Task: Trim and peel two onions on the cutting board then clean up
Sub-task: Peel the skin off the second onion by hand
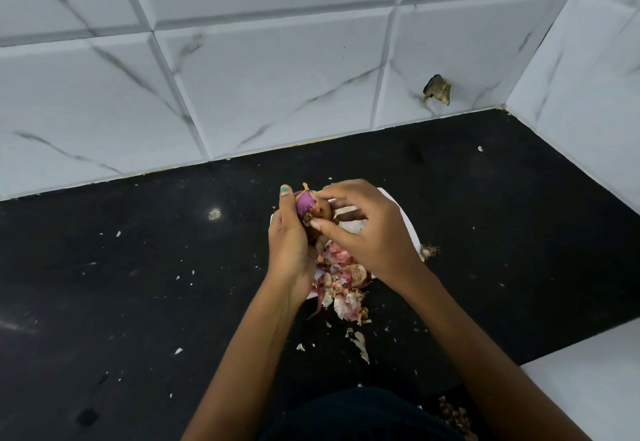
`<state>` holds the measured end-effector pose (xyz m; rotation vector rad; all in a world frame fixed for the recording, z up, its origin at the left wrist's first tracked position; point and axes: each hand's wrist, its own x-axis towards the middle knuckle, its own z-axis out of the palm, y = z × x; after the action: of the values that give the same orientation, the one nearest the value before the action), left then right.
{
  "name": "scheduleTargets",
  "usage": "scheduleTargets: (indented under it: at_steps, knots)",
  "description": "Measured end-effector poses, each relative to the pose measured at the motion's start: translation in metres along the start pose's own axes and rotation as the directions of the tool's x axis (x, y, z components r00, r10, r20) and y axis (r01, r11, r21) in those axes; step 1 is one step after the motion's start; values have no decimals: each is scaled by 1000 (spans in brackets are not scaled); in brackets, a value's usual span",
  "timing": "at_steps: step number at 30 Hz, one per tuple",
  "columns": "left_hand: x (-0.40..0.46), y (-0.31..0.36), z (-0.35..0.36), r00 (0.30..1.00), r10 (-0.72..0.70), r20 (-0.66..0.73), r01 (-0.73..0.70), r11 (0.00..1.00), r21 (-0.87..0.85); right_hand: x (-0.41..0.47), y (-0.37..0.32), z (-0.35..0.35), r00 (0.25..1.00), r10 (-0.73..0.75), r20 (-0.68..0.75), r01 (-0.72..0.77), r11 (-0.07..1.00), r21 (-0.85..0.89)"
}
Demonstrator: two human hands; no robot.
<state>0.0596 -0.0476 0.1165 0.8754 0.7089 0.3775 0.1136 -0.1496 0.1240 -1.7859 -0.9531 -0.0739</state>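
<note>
I see left hand (289,236) curled round the red onion (309,208), held above the white cutting board (405,221) | right hand (367,229) pinching its skin | board mostly hidden by hands and peels (341,285)

An onion (309,210) is held above the white cutting board (405,222), gripped in the left hand (289,243), fingers curled round it. Purple flesh is exposed on its upper left; brown skin is seen on the rest. The skin near the root end is pinched by the right hand (372,236). A heap of pink and tan peels (341,288) is piled on the board's near edge and spilled onto the black table (138,285). Pale flakes are scattered over the table. A cut root tip (428,251), possibly, is seen just beside the board's right edge. A chipped hole (438,89) is noted in the marbled wall tiles (277,77).
</note>
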Motion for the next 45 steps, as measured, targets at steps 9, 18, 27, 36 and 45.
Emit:
scheduleTargets:
  at_steps: [9,18,27,36,45]
  knots:
    - [0,-2,2,999,16,50,-15,999,-28,3,8,9,977,-202,-67,194,975,-108]
    - [-1,2,1,1000,0,-21,-1,998,-55,5,9,9,992,-110,-62,105,991,-83]
    - [-5,0,6,997,50,-61,-50,999,0,1,10,15,993,-95,-66,90,993,-73]
    - [-6,4,4,998,46,-36,-45,999,27,4,5,6,991,105,-83,-101,993,56]
    - [-9,6,3,999,-27,46,26,999,33,14,27,-5,946,310,-95,-314,949,-25]
